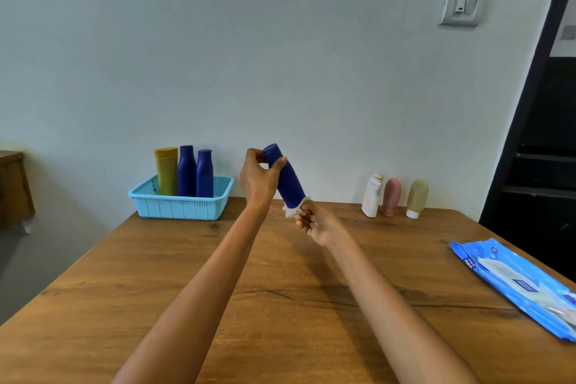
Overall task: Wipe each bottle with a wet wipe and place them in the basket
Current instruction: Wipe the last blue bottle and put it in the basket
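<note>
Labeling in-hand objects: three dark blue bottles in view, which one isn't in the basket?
The tilted blue bottle in mid-air: left hand grips its cap end, right hand holds a wet wipe at its base. The other two blue bottles stand upright in the basket.

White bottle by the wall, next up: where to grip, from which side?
Grip the white bottle at mid-body, coming from the front. It stands upright, cap up, wall behind it and the pink bottle close on its right; the left flank is free.
</note>
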